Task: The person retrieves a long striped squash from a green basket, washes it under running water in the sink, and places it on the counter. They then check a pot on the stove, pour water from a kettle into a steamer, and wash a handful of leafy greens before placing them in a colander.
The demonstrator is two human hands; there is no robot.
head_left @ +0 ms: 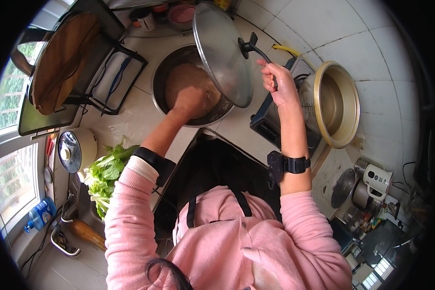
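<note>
A glass pot lid (pixel 223 58) is tilted over the right side of a round metal pot (pixel 158 105). My right hand (pixel 281 81) grips the lid's black handle (pixel 262 54). Inside the pot lies a large mass of brownish dough (pixel 181 78). My left hand (pixel 191 101) reaches down onto the dough; its fingers are turned away, and whether they are closed or pressed into it cannot be seen. The pot stands on the tiled counter (pixel 137 105).
Right of the pot, a gold-rimmed metal pot (pixel 317 108) rests on a portable gas stove (pixel 268 125). A wire rack (pixel 130 88) with cutting boards (pixel 63 65), leafy greens (pixel 108 172) and a small cooker (pixel 87 148) stand on the left. Several bowls and jars sit at the back.
</note>
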